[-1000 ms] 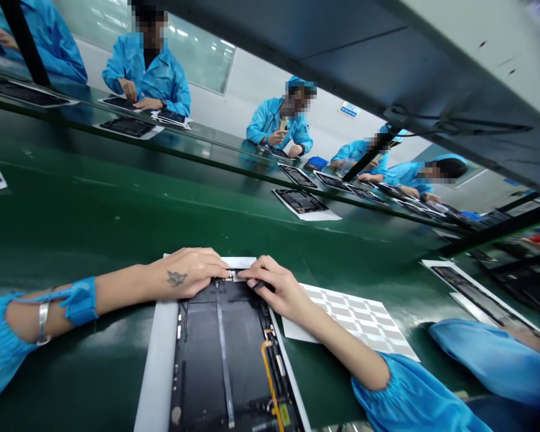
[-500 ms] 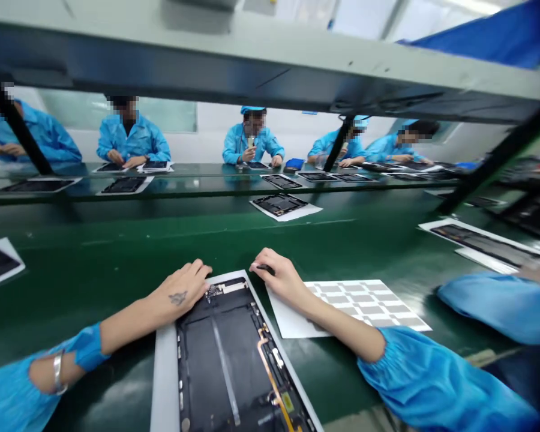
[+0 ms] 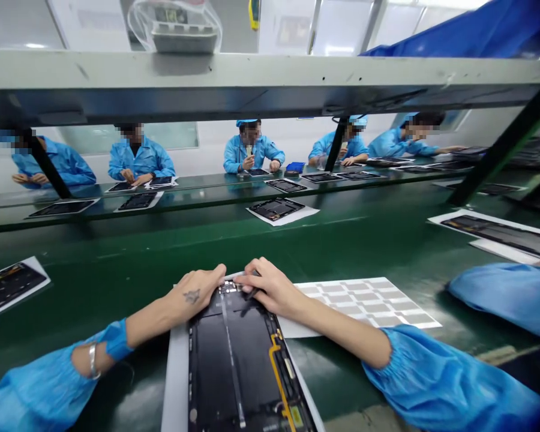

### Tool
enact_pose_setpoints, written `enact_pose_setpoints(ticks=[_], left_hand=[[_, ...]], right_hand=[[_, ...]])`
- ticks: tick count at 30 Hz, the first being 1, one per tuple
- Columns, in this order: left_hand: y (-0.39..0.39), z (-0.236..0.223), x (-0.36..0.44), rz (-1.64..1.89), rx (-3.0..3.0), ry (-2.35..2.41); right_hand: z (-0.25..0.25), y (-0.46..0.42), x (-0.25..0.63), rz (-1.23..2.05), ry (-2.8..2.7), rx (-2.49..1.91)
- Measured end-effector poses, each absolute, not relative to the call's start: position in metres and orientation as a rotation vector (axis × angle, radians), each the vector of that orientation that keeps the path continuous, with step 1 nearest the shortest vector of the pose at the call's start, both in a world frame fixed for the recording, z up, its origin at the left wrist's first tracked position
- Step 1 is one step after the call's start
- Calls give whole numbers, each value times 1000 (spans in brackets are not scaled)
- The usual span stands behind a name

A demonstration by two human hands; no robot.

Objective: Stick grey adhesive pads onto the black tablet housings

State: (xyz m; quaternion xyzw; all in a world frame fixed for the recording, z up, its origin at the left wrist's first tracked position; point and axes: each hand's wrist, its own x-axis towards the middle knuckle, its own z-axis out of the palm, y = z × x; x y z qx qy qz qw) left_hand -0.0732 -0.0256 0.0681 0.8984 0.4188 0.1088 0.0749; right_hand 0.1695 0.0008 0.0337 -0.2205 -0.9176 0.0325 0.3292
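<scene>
Black tablet housing [image 3: 236, 360] on a white paper sheet [image 3: 176, 384], lower end running out of view. Left hand [image 3: 197, 292]: open, resting on the housing's top edge. Right hand [image 3: 270, 291]: closed on a small dark tool [image 3: 252, 293] at that edge. Label sheet [image 3: 364, 303]: just right of the housing, under the right forearm. Green worktop [image 3: 103, 252]: wide stretch left of the paper, up to another tablet [image 3: 9, 288].

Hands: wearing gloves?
No, the left hand and right hand are both bare, with skin showing.
</scene>
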Motion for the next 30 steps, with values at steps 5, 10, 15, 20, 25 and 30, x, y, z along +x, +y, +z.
enact_pose_setpoints(ticks=[5,10,15,20,25,30], left_hand=[[-27,74,-72,327,2629,1286],[-29,83,-73,381,2607,1235],[-25,85,-73,424,2595,1181],[26,96,-100,591,2570,1424],[106,122,-166,878,2271,2170],[131,120,-222,867,2128,2439]], right_hand=[[34,2,171,-6,-2411,-481],[39,-2,172,-82,-2458,-462],[45,-4,171,-64,-2448,-534],[56,0,180,27,-2101,-620],[63,6,189,125,-1826,-766],[54,9,183,127,-1933,-725]])
